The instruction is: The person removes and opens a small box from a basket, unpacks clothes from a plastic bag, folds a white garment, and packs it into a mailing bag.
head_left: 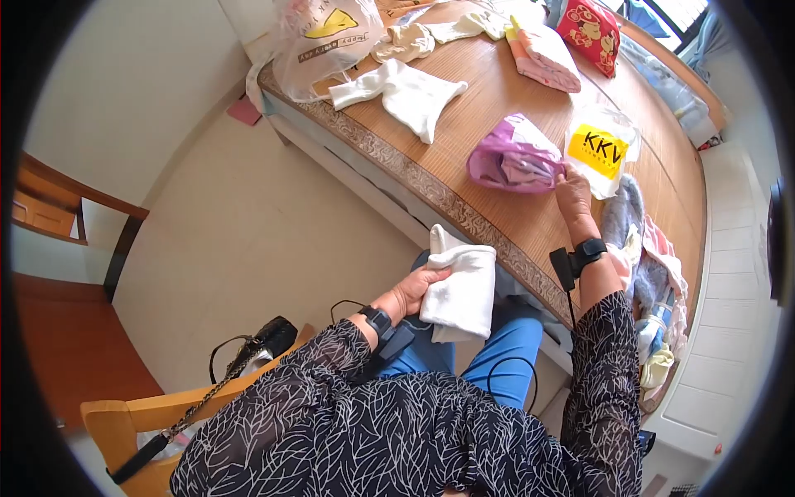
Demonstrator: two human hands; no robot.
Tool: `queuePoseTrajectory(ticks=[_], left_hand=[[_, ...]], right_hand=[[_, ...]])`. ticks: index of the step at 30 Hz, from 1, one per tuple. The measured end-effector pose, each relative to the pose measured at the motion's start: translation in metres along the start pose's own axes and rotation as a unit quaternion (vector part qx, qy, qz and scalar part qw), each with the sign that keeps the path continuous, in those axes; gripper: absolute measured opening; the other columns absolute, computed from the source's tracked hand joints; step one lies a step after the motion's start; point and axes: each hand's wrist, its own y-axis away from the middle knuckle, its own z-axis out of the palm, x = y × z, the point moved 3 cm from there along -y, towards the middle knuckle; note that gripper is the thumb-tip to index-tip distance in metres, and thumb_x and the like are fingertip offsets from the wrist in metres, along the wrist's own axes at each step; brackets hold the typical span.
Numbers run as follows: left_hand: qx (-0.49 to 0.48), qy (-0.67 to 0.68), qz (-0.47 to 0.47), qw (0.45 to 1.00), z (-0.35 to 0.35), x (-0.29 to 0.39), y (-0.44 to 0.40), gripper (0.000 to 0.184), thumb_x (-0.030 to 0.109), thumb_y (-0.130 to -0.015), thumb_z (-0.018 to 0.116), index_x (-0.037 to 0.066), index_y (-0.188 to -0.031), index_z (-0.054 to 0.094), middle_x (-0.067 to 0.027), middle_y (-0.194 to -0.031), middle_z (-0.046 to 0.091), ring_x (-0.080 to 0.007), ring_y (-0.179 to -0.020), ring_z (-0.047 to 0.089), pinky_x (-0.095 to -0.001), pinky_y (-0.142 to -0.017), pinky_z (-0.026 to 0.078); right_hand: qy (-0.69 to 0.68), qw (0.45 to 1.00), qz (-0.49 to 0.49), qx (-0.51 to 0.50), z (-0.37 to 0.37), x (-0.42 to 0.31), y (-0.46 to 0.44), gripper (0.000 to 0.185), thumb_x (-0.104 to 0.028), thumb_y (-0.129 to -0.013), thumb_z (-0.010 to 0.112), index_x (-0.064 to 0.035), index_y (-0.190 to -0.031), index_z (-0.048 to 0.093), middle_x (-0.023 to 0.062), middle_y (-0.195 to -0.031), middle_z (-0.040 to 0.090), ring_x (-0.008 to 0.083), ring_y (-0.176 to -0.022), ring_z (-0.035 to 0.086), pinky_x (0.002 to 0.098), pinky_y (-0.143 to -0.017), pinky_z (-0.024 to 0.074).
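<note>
Above my lap, my left hand (416, 290) is closed on a folded white garment (462, 294), thumb on top. My right hand (573, 192) reaches onto the bed mat and grips the edge of a purple plastic bag (515, 157). The bag's mouth faces me, and light-coloured contents show inside; what they are I cannot make out. Just beyond my right hand lies a clear bag with a yellow KKV label (599, 151). A small white long-sleeved top (404, 93) is spread flat to the left of the purple bag.
The woven mat (472, 108) covers a bed with a patterned border. A printed plastic bag (327, 41), a folded pink-and-white cloth (542, 54) and a red package (590, 35) lie farther back. Clothes are heaped (654, 282) at right. A wooden chair (124, 414) with a black handbag (273, 338) is at left.
</note>
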Motion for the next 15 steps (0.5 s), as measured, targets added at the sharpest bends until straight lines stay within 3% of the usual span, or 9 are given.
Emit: queuePoseTrajectory(ticks=[6,10,12,14,15], left_hand=[[-0.006,-0.023,-0.012,1.000,-0.004,-0.002,0.001,0.040,0.018,-0.090,0.056,0.002,-0.126,0.047,-0.0133,-0.117,0.060,-0.0254,-0.103,0.061,-0.0415,-0.092,0.049],[-0.011,-0.036,-0.004,0.999,-0.002,-0.001,0.006,0.040,0.017,-0.090,0.055,0.001,-0.126,0.047,-0.0133,-0.116,0.060,-0.0247,-0.103,0.061,-0.0408,-0.089,0.050],[-0.019,-0.036,0.000,0.999,0.001,-0.001,0.007,0.040,0.017,-0.091,0.055,0.001,-0.126,0.047,-0.0132,-0.117,0.060,-0.0245,-0.103,0.061,-0.0404,-0.089,0.051],[-0.023,-0.031,0.003,0.999,0.004,-0.002,0.008,0.041,0.017,-0.090,0.056,0.001,-0.127,0.047,-0.0129,-0.117,0.059,-0.0244,-0.103,0.061,-0.0400,-0.089,0.051],[-0.019,-0.037,-0.001,0.999,0.003,-0.002,0.009,0.041,0.017,-0.090,0.056,0.001,-0.127,0.047,-0.0127,-0.118,0.059,-0.0244,-0.103,0.061,-0.0399,-0.089,0.050]], right_hand=[[-0.029,0.999,-0.009,-0.015,-0.017,0.028,0.038,0.021,-0.023,-0.084,0.055,-0.0085,-0.099,0.059,0.0202,-0.091,0.064,0.0383,-0.089,0.060,0.0450,-0.076,0.0481],[0.069,0.994,-0.081,0.027,-0.024,0.027,0.085,0.018,-0.024,-0.085,0.056,-0.0091,-0.095,0.057,0.0150,-0.089,0.062,0.0362,-0.081,0.061,0.0446,-0.071,0.0494],[0.060,0.995,-0.061,0.058,-0.031,0.010,0.111,0.015,-0.022,-0.084,0.057,-0.0091,-0.091,0.055,0.0130,-0.085,0.059,0.0342,-0.074,0.060,0.0430,-0.066,0.0505],[0.034,0.975,-0.185,0.122,-0.016,-0.005,0.140,0.012,-0.015,-0.082,0.058,-0.0079,-0.090,0.053,0.0126,-0.082,0.057,0.0326,-0.071,0.060,0.0416,-0.062,0.0519],[0.001,0.980,-0.194,0.049,-0.007,-0.017,0.154,0.016,-0.012,-0.081,0.056,-0.0055,-0.095,0.053,0.0162,-0.090,0.058,0.0342,-0.079,0.060,0.0430,-0.068,0.0516]])
